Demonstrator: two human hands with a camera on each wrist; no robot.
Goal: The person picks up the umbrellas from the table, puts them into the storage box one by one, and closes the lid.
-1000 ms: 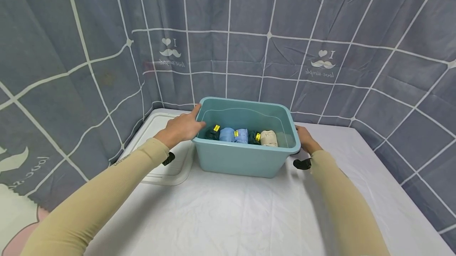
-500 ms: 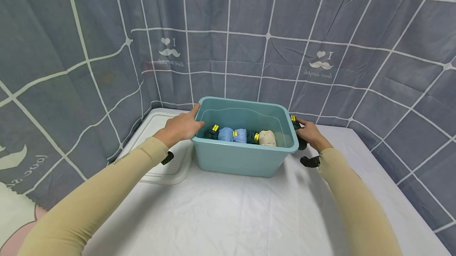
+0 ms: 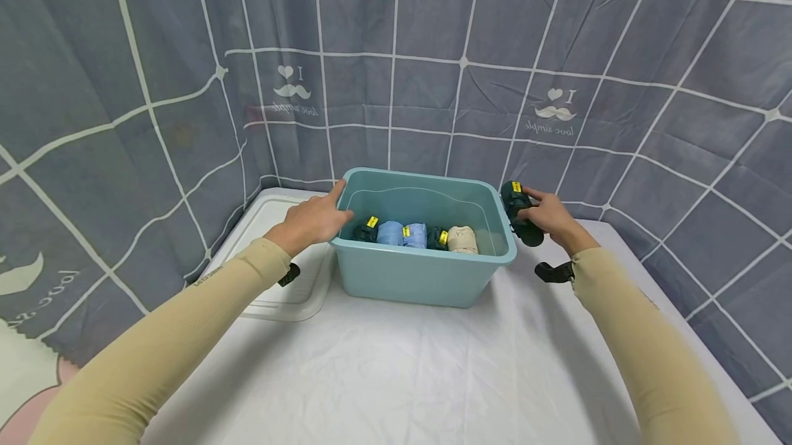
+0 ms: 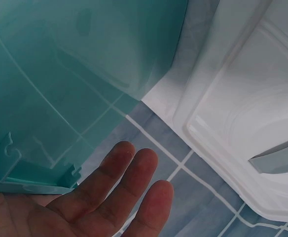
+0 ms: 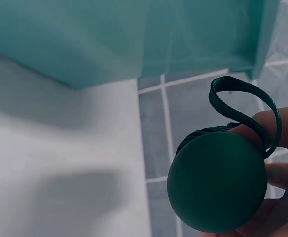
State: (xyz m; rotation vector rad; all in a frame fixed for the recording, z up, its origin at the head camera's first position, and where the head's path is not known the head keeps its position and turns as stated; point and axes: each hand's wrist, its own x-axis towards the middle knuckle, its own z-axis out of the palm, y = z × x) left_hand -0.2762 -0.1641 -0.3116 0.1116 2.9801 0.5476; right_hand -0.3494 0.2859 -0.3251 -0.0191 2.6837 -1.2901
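In the head view my right hand holds a dark green folded umbrella with a yellow tag, just off the right end of a teal plastic bin. The right wrist view looks onto the umbrella's round end cap and its wrist loop, with fingers around the far side. My left hand rests on the bin's left rim, thumb over the edge. Its other fingers extend loosely outside the wall in the left wrist view. Inside stand several rolled bundles in a row: dark green, blue and beige.
A white lid lies flat on the table left of the bin, partly under my left forearm. A white cloth covers the table. Grey checked curtains hang close behind and at both sides.
My right hand has come out from beside the bin's right end and moved right and up, bringing the umbrella into view. The left hand stays on the rim.
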